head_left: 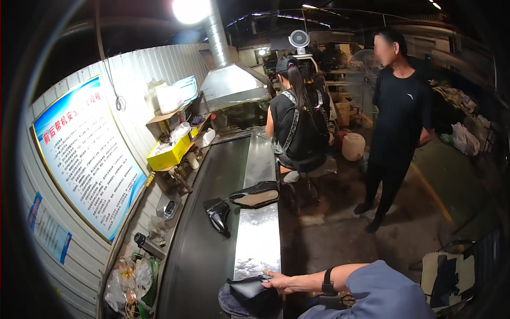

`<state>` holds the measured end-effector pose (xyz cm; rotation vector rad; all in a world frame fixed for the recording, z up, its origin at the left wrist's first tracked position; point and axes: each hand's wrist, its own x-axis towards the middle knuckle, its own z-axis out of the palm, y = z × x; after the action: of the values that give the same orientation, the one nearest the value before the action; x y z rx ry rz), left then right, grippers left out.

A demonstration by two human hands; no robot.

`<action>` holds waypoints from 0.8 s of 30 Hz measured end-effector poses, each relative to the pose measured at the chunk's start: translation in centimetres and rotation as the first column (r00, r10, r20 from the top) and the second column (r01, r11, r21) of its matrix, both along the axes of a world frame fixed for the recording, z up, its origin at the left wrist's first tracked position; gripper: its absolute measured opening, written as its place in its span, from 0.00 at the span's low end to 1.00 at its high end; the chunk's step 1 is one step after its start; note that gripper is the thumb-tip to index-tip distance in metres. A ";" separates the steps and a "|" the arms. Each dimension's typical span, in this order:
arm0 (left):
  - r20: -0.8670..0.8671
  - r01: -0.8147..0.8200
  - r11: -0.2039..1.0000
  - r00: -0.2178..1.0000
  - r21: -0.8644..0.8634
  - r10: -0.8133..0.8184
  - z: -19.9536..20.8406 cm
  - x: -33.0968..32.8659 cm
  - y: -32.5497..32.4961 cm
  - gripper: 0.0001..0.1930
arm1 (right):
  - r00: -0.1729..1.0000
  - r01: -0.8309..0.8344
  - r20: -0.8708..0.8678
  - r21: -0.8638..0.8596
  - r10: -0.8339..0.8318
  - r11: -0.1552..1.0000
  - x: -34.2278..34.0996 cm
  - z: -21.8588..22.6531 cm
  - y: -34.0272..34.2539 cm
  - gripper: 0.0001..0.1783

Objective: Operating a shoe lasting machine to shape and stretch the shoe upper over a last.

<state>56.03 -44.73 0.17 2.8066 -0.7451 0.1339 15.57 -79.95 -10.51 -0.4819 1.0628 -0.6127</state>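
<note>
My right hand (279, 283) comes in from the lower right, with a blue-grey sleeve and a dark band on the wrist. Its fingers are closed on the edge of a black shoe upper (249, 291), which has a smooth face and a fuzzy dark lining. The upper is over the near end of a shiny metal ledge (257, 242). Farther along, a black shoe (255, 194) lies on its side across the ledge, its tan underside showing. Left of it, another black shoe (217, 217) rests on the dark conveyor belt (194, 255). My left hand is out of view.
A seated person (300, 122) works beside the belt ahead; another person (401, 117) stands at right. A metal hood (234, 82) covers the belt's far end. Along the left wall are a yellow box (170, 154), a black cylinder (149, 244) and plastic bags (127, 282). A chair (449, 279) stands lower right.
</note>
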 end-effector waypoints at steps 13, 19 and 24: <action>0.407 0.843 0.536 0.502 -0.034 -0.763 -7.3 -23.0 -12.4 0.20 | 0.999 0.017 0.029 0.019 -0.017 1.000 -5.1 -0.2 -0.2 0.17; 0.258 0.917 0.398 0.385 0.000 -0.886 -10.4 -27.1 -14.8 0.19 | 0.998 -0.016 0.068 -0.033 0.019 0.999 -4.6 0.9 -0.3 0.16; -0.272 0.166 0.409 0.522 -0.897 -0.808 -9.4 -22.1 -13.8 0.17 | 0.981 -0.192 -0.104 -0.684 0.167 0.704 -4.7 5.6 1.7 0.32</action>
<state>33.95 -58.56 -9.19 1.3986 -1.0103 -0.5620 10.90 -78.23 -4.87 -1.2501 0.7709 -0.8260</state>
